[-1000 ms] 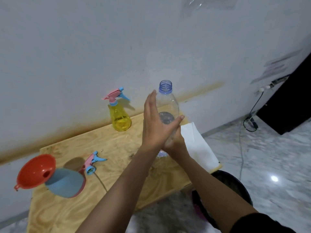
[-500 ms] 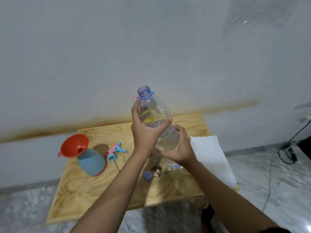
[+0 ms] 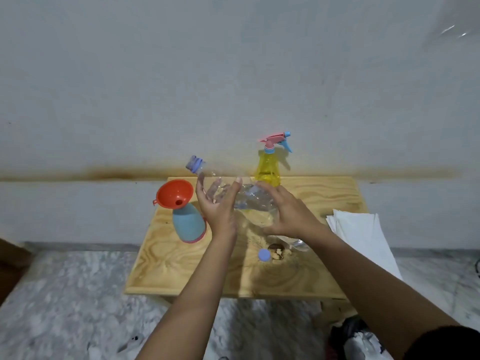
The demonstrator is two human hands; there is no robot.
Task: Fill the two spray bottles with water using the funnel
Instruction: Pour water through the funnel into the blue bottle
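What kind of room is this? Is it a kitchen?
Probably not a kitchen: it looks like a plain room at home. A low plywood table stands on a grey marble floor against a bare, stained white wall.

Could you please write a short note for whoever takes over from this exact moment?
Left hand and right hand: both hold the uncapped clear water bottle, tilted, mouth toward the funnel.
Funnel sits in the blue spray bottle, whose sprayer head is off.
Yellow spray bottle stands at the back, sprayer on.
Bottle cap lies on the table.
Left: pour into the blue; its fill level isn't visible.
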